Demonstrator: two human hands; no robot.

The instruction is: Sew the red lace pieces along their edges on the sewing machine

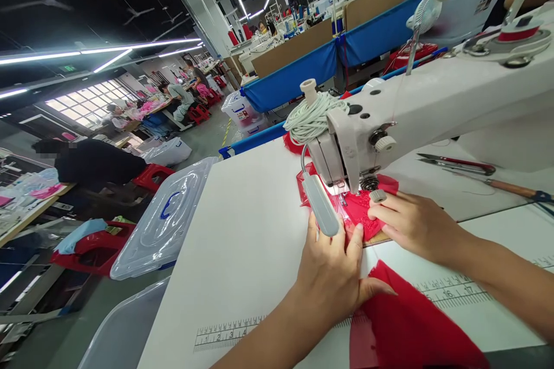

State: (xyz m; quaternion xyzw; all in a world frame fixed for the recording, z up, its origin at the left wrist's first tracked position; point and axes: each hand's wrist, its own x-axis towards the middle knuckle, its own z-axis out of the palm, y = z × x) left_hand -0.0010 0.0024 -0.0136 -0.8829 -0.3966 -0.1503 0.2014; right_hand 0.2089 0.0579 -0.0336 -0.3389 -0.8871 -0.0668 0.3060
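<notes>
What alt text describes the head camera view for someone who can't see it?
A person's left hand and right hand rest on red fabric at a white sewing machine. A lidded plastic bin stands left of the table, with other people farther back.

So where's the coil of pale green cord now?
In the head view, just right of centre, the coil of pale green cord sits atop the left end of the sewing machine, by a cream knob, above the left hand.
</notes>
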